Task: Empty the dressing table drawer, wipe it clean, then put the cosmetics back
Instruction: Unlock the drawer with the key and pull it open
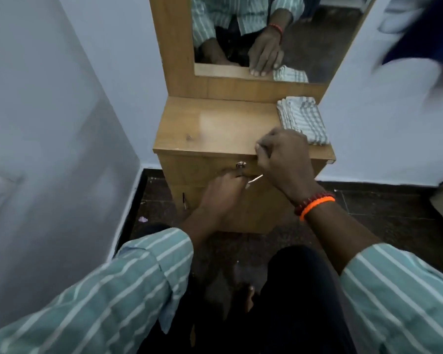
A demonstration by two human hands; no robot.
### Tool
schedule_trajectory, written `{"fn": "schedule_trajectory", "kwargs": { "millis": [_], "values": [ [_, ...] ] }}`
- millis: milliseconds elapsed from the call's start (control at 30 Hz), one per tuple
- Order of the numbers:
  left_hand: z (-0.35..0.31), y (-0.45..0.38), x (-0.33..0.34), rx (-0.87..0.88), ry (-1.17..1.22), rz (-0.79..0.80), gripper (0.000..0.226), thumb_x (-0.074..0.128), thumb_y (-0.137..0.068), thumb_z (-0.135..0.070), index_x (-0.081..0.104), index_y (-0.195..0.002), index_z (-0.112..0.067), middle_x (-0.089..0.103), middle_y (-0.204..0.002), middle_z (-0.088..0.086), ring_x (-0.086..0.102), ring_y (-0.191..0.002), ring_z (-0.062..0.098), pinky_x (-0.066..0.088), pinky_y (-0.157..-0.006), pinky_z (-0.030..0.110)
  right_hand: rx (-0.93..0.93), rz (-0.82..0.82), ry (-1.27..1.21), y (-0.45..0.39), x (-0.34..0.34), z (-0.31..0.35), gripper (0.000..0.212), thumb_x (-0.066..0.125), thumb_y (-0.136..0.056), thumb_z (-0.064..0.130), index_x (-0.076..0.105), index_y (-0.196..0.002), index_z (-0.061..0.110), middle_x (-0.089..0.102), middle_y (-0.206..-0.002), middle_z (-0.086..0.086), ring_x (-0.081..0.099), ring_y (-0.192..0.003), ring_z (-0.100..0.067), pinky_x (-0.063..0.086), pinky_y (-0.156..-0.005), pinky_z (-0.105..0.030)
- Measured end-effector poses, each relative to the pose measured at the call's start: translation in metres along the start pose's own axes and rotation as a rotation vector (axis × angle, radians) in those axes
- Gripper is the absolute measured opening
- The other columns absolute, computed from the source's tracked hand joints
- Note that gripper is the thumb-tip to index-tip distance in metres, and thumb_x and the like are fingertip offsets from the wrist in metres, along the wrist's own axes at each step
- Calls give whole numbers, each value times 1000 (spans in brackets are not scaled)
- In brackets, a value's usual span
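Fingers of the left hand (224, 187) are gripping the closed light-wood drawer's (202, 172) metal handle while the right hand (284, 157) is curling over the table (215, 126) edge, holding nothing I can make out, so emptying, wiping with the folded striped cloth (302, 118) and restocking are all still waiting.

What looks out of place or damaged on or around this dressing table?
Little stands out. The folded cloth lies neatly on the table top. A small pale scrap lies on the dark floor left of the cabinet. The drawer appears shut.
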State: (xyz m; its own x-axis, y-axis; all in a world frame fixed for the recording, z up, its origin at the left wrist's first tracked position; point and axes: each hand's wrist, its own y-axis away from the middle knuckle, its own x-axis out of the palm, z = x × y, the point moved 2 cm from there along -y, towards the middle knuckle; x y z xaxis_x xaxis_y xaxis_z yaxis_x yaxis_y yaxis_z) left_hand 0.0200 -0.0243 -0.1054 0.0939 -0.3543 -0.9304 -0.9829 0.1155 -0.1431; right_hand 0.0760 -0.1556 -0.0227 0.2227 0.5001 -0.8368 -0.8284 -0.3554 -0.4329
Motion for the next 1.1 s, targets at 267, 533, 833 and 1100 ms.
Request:
{"fn": "schedule_trajectory", "kwargs": {
  "millis": [267,533,833,1100],
  "values": [
    [-32,53,-10,77,-140,-69,25,53,-100,-29,73,-101,-14,68,-104,7,67,-92,26,49,-71,36,85,89,49,-8,-14,15,21,63,-83,15,81,-77,7,76,-81,-9,69,-78,-32,57,-85,-46],
    [-62,128,-10,139,-168,-52,5,77,-81,-25,74,-79,-21,69,-77,-1,66,-67,21,49,-53,31,126,135,47,-7,-20,23,21,60,-77,11,80,-71,10,76,-71,-8,69,-69,-29,61,-71,-38],
    [-88,187,-5,150,-242,55,18,87,-62,-32,72,-69,-22,65,-67,-4,65,-56,16,48,-48,25,157,127,6,-7,-15,22,19,65,-80,13,83,-82,10,79,-85,-8,72,-83,-29,62,-78,-39],
    [-99,211,-3,161,-295,180,23,57,-63,-33,75,-68,-20,67,-66,-4,65,-56,13,50,-50,24,129,115,49,-6,-9,18,20,63,-83,12,83,-82,8,78,-81,-10,70,-79,-30,61,-77,-39]
  ]
}}
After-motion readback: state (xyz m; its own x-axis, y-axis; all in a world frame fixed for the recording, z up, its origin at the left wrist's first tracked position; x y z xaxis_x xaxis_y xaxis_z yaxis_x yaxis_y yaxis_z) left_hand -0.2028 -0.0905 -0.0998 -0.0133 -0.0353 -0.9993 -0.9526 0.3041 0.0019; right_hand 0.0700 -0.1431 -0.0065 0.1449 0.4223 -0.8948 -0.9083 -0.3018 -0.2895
